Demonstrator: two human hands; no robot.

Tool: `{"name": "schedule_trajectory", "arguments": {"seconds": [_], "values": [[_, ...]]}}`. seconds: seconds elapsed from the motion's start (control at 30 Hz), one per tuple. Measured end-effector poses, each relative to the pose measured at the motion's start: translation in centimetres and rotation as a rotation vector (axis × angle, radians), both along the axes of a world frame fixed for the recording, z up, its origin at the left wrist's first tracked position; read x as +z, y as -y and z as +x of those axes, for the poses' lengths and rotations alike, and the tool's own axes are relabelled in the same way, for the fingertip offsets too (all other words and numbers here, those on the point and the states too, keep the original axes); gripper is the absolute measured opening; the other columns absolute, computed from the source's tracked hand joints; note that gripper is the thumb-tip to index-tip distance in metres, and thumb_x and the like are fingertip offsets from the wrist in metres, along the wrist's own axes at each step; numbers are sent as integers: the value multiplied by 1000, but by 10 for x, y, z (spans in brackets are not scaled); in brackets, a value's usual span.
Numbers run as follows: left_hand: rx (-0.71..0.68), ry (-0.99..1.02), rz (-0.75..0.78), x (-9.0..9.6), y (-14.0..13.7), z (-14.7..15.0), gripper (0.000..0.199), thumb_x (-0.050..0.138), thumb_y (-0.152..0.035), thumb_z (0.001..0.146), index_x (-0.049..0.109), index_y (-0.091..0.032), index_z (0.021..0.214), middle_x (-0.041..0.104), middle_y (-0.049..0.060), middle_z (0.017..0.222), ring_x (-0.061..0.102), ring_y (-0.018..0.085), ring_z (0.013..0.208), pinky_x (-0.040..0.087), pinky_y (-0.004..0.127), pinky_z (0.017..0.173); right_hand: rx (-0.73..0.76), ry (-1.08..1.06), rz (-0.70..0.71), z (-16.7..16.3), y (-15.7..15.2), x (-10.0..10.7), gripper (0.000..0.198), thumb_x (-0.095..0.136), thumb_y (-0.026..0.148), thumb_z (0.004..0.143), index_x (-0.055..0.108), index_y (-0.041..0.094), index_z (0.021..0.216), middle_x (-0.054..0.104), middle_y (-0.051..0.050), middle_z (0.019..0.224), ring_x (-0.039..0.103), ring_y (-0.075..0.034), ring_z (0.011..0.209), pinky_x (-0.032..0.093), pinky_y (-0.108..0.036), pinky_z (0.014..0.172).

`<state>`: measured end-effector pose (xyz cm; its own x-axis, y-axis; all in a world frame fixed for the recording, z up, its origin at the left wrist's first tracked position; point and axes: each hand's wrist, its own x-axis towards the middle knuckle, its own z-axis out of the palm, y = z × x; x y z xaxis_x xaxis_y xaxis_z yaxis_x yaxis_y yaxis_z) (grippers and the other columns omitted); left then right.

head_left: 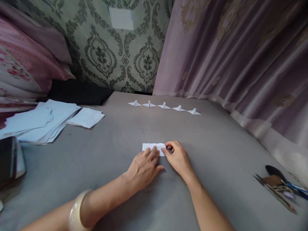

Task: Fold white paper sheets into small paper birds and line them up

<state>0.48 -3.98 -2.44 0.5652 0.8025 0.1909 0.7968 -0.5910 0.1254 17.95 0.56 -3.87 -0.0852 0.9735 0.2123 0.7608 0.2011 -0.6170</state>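
Observation:
A small white folded sheet of paper (148, 146) lies on the grey table, its long side running left to right. My left hand (144, 166) rests over its front edge, fingers stretched out and pressing on it, thumb apart. The paper's right end is pinched between the thumb and forefinger of my right hand (177, 156). Part of the paper is hidden under my left fingers. Beyond it stands a row of several folded paper cranes, among them a middle crane (164, 105) and a rightmost one (193, 111).
To the left are a stack of white paper (51, 120), a smaller pile of sheets (87, 117) and a dark phone-like device (7, 160). Scissors (275, 194) and other small tools lie at the right edge. A curtain (231, 48) hangs along the right side.

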Motion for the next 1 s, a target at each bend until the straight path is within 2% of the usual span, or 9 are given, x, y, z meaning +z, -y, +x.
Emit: {"name": "schedule_trajectory", "arguments": {"seconds": [0.2,0.4,0.5,0.63,0.77,0.87,1.0], "values": [[-11,-66,43,-9,0,1,54,30,-46,96,51,-8,128,52,18,134,54,28,104,47,40,84,-10,-154,-32,-4,-6,-1,16,60,36,78,64,20,75,63,-1,72,55,-14,62,44,-26,62],[12,-101,80,-12,4,6,56,36,-46,95,53,0,124,53,26,130,54,32,109,44,42,90,-5,-28,-34,-2,-7,-2,20,50,30,85,65,20,75,63,-3,77,56,-15,66,43,-27,64],[-1,-75,84,-10,3,5,47,39,-40,96,58,-3,117,57,24,124,53,32,112,42,43,91,-1,18,-36,-1,-7,-2,19,50,29,85,65,20,77,62,-4,78,57,-16,68,44,-27,66],[-27,-93,51,-2,-7,-2,28,42,-26,95,65,-11,101,65,15,108,58,27,96,48,39,81,27,-33,-11,2,-3,2,16,48,21,84,64,20,81,62,-3,80,58,-15,68,47,-27,69],[-40,-130,26,3,-17,-10,19,47,-15,91,64,-13,97,65,10,99,57,24,83,50,35,69,196,-93,11,7,8,11,22,48,14,82,65,21,94,61,-4,98,60,-14,83,49,-27,80],[-83,-146,60,2,-20,-12,17,49,-9,87,63,-12,95,64,10,97,55,24,82,50,33,67,266,-15,25,9,18,20,29,50,12,81,64,23,103,56,-6,112,58,-17,99,48,-29,87],[-124,-125,124,0,-22,-13,18,45,-11,89,63,-13,87,64,8,84,55,22,74,49,32,64,337,105,13,9,22,26,29,54,9,79,64,25,102,57,-5,115,54,-20,108,46,-33,92]]}}
